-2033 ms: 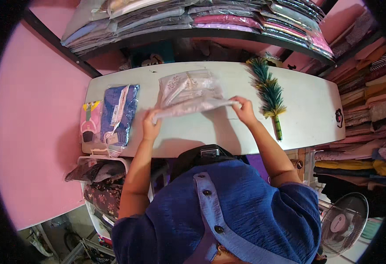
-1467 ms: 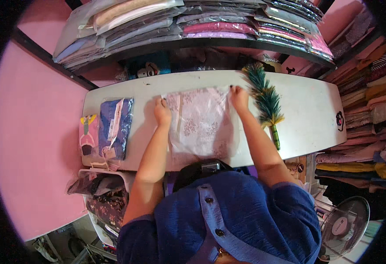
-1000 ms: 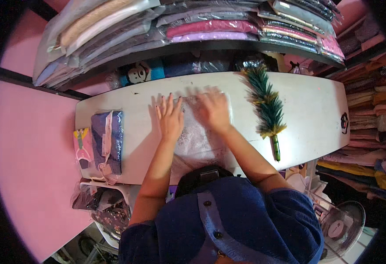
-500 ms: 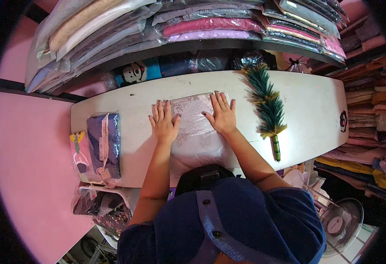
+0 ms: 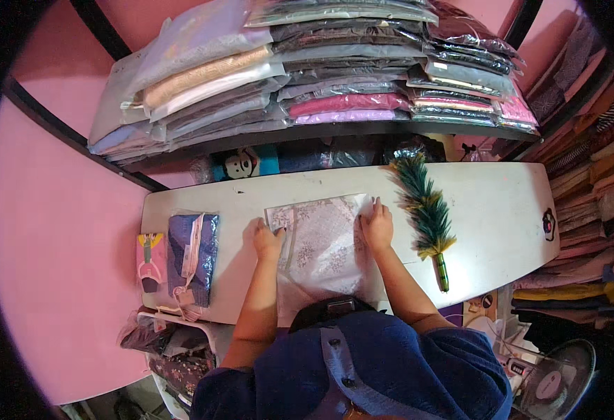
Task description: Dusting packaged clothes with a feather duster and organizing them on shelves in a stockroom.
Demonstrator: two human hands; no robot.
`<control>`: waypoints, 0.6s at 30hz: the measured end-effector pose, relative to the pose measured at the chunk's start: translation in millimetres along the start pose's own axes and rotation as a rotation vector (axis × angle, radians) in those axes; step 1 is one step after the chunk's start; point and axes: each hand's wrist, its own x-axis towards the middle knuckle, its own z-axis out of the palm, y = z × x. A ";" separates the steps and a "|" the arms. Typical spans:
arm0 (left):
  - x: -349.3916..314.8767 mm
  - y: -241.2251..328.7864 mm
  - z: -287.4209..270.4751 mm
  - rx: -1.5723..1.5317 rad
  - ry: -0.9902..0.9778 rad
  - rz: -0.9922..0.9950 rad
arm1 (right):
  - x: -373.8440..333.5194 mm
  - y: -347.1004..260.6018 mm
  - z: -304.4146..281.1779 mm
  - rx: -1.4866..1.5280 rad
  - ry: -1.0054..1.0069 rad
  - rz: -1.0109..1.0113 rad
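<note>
On the white table (image 5: 496,210) by my pink wall (image 5: 62,280), under the black shelf (image 5: 335,131) of bagged clothes (image 5: 349,105), my left hand (image 5: 271,226) and right hand (image 5: 369,211), fingers nearly closed, pinch the flowery packet's (image 5: 321,245) two side edges.

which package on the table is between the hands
The pale floral-print package; the blue package and pink package both lie left of the left hand.

It's just one head-worn fisheye looking down from pretty close, tabletop (image 5: 492,224) mid-frame, wearer's blue top (image 5: 405,364) bottom centre.
</note>
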 end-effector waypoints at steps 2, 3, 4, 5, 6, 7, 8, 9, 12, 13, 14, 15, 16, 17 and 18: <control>11.9 27.2 -22.1 -0.126 -0.374 -0.291 | 4.2 4.1 -2.8 -0.066 0.088 -0.037; 13.5 28.2 -23.2 -0.129 -0.366 -0.287 | 8.2 5.7 -3.7 -0.034 0.032 0.024; 15.0 25.3 -25.2 -0.122 -0.434 -0.227 | 12.5 5.7 -3.5 0.002 -0.029 0.077; 16.6 21.4 -22.5 -0.119 -0.506 -0.168 | 14.8 10.1 -1.9 0.002 -0.026 0.064; 13.0 20.1 -17.2 -0.126 -0.497 -0.170 | 13.4 16.4 -1.7 -0.042 -0.034 -0.003; 5.3 17.0 -9.4 -0.165 -0.392 -0.130 | 10.6 18.0 -0.3 -0.080 -0.041 -0.071; -3.2 8.4 -1.8 -0.199 -0.282 -0.097 | 6.2 10.0 -2.3 -0.071 -0.044 -0.088; -12.1 -8.5 8.2 -0.197 -0.158 -0.075 | -0.8 -1.9 -7.2 0.038 -0.100 -0.041; -17.6 -3.1 2.2 -0.424 -0.209 -0.245 | -14.2 -5.7 -23.3 0.210 -0.097 -0.015; -16.9 -0.4 -2.6 -0.396 -0.199 -0.235 | -15.7 -6.7 -27.2 0.230 -0.084 -0.057; -14.0 -1.1 -5.3 -0.399 -0.195 -0.235 | -17.7 -6.9 -29.8 0.250 -0.073 -0.099; -10.8 -2.7 -10.8 -0.335 -0.293 -0.149 | -18.5 0.8 -23.3 0.249 -0.072 -0.103; -6.8 -0.6 -13.9 -0.271 -0.391 -0.050 | -15.6 16.3 -12.8 0.199 -0.054 -0.146; -5.9 -5.9 -13.5 -0.272 -0.380 -0.051 | -13.6 15.7 -9.4 0.153 -0.048 -0.197; -5.9 -10.3 -12.6 -0.321 -0.401 -0.057 | -12.8 17.6 -8.7 0.157 -0.045 -0.206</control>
